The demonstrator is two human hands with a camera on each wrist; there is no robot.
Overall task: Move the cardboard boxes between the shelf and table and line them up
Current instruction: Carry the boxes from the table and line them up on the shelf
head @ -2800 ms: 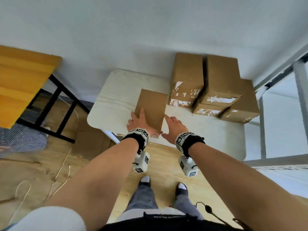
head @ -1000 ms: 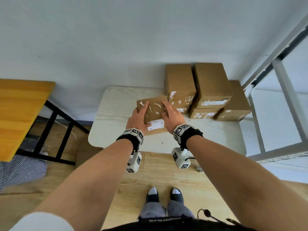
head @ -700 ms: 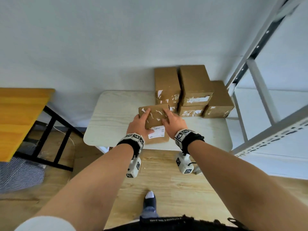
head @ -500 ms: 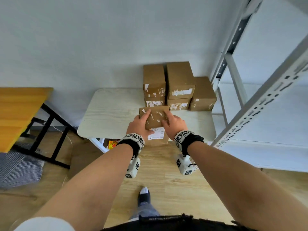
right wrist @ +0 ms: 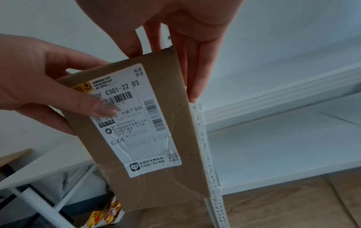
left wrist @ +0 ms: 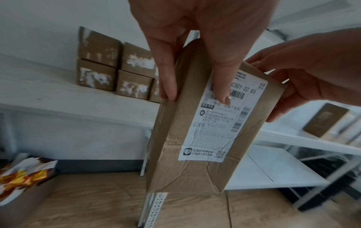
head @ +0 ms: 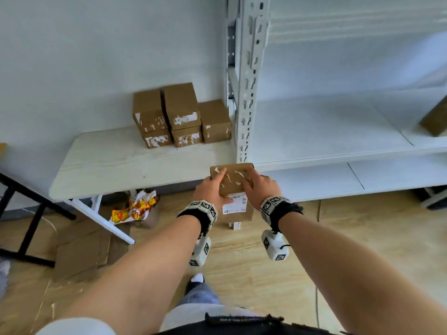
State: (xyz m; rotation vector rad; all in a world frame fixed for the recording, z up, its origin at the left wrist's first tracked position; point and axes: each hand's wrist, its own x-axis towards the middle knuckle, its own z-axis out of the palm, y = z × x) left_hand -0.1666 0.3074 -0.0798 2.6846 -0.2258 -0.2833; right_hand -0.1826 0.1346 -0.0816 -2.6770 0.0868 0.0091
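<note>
The head camera looks down from above over both forearms, while each wrist camera looks closely along its palm, all three sharing the labelled box.

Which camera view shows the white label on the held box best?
The left wrist view: the label faces the camera nearly whole, the left hand's thumb hiding its top. The right wrist view shows it too, thumb across it. The head view shows only a small strip between the hands.
</note>
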